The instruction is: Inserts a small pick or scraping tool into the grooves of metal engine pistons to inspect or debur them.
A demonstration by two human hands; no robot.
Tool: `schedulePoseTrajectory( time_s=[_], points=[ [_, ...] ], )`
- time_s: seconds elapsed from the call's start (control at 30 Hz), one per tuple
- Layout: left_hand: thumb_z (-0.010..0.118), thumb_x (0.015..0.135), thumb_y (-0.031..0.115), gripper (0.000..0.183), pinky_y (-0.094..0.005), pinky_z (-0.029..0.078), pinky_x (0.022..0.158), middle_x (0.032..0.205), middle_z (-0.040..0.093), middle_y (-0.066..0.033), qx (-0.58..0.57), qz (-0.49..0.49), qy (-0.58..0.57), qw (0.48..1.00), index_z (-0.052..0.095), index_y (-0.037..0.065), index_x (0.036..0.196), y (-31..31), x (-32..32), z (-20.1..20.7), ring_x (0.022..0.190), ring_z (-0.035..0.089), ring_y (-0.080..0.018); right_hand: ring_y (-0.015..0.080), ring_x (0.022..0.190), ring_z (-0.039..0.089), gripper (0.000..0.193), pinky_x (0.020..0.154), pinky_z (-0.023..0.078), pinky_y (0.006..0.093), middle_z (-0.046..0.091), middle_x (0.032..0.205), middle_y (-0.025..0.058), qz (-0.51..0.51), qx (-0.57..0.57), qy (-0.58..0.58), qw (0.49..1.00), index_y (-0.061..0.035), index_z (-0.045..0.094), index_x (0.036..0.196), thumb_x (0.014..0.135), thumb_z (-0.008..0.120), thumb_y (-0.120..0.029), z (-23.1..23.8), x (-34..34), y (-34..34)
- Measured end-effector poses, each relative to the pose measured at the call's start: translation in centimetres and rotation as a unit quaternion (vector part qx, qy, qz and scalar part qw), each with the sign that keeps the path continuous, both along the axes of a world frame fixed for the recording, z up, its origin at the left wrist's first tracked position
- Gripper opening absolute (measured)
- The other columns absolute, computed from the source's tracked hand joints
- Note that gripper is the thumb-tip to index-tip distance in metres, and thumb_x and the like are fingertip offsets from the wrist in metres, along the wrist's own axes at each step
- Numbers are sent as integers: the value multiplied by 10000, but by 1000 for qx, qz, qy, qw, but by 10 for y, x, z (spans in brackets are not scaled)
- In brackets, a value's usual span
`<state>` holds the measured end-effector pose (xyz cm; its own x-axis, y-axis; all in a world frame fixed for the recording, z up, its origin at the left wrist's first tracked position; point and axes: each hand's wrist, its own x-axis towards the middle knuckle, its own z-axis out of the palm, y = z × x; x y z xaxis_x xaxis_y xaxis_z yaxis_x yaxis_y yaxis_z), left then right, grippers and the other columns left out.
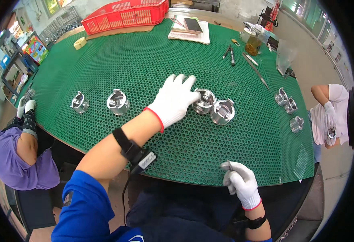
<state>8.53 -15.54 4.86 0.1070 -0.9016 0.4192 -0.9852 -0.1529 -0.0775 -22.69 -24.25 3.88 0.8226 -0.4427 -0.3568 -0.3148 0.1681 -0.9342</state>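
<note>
My left hand (173, 97), in a white knit glove with a red cuff, reaches over the mat with its fingers stretched out. Its thumb touches the rim of a shiny metal piston (204, 105). Close against that one, on its right, stands a second piston (223, 114). Two more pistons, one (118, 103) nearer and one (80, 103) farther left, stand apart from my hand. At the table's near edge, my gloved right hand (241, 183) is closed around a thin grey tool (230, 165); most of it is hidden by the fingers.
Several pistons (281, 97) stand at the right edge of the green perforated mat (153, 60). Farther back are a red crate (125, 18), a tape roll (80, 43), a phone (193, 25) on papers, pens (232, 57) and a jar (253, 43). Co-workers sit left and stand right.
</note>
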Motion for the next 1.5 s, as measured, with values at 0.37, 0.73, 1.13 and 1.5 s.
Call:
schedulePoseTrajectory(
  time_s=[0.37,0.73,1.13,1.5],
  points=[
    [878,604,243,449,-542,434,1047,1264,579,-232,0,-47,293,955,658,82,962,129,-103,3,1243,527,-454,62,531,518,337,509,431,221,667,778,82,31,-83,16,996,34,634,1240,926,533,-35,-4,2,-2],
    [873,666,264,327,-535,480,1005,998,634,-76,-78,14,337,938,715,143,924,150,-122,-42,990,627,-306,259,542,619,154,504,504,396,540,625,47,243,-654,33,716,-181,639,1035,883,657,-195,26,60,31],
    [845,705,329,376,-544,465,1019,993,618,-97,-23,2,326,945,715,126,994,149,-119,-36,963,612,-318,203,702,694,364,624,562,318,697,827,95,241,-184,-48,952,-68,597,1288,926,599,-107,13,36,36],
    [845,727,298,392,-544,425,1049,1131,612,-168,-45,16,428,902,691,99,1027,138,-110,-38,1116,594,-390,86,502,537,254,470,437,235,661,748,108,109,-71,105,986,30,623,1125,930,494,-71,54,19,9]
  ],
)
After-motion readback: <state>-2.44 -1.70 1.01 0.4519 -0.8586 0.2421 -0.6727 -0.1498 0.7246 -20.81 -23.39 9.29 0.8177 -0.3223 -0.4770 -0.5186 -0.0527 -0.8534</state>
